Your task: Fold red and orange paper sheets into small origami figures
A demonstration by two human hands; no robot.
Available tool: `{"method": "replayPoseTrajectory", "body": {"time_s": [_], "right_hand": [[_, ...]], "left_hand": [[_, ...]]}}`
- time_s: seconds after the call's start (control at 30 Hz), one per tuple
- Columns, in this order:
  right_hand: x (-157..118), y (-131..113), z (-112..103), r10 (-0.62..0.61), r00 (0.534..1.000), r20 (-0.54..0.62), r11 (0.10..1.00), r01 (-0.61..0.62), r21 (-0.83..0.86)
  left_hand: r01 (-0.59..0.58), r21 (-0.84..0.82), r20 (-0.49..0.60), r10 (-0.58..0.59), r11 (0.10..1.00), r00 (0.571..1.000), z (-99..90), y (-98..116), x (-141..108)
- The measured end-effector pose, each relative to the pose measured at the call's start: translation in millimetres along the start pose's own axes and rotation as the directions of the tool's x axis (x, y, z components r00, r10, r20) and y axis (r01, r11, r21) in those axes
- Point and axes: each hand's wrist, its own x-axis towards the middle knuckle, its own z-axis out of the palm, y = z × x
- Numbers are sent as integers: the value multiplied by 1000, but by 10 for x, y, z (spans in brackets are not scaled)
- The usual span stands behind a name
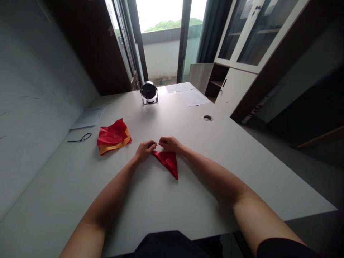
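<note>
Folded red paper on a white desk (199,208), seen through my head view. The red paper (169,159) lies flat near the middle of the desk, folded to a triangle, one narrow point towards the wearer and its upper edge beside both hands. The left hand (146,148) is at the upper left corner, fingers curled with the tips close together; I cannot tell whether they grip the paper. The right hand (170,143) is just above the upper edge, its fingers bent and drawn in, their tips facing the left hand's across a narrow gap; whether anything is between them I cannot tell. Handling, as I judge it: very light, thin and soft, stiffer along the folds where layers stack, apt to slide on the smooth desk, and easily creased or torn. I would take hold at a corner or a folded edge, with a light fingertip pinch, the other hand pressing flat on the layers. At left, for comparison, a stack of red and orange sheets (114,136) shows wrinkles and raised edges; beside it lies a black cord (83,138).
</note>
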Motion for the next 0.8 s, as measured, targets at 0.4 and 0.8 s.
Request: {"method": "replayPoseTrajectory", "body": {"time_s": [0.4, 0.8], "right_hand": [[12, 29, 14, -4, 1000, 2, 1000, 4, 0], [7, 26, 22, 12, 1000, -2, 1000, -12, -19]], "left_hand": [[-10, -10, -15, 10, 1000, 1000, 5, -8, 4], [-9, -56, -14, 8, 998, 1000, 24, -58, 5]]}}
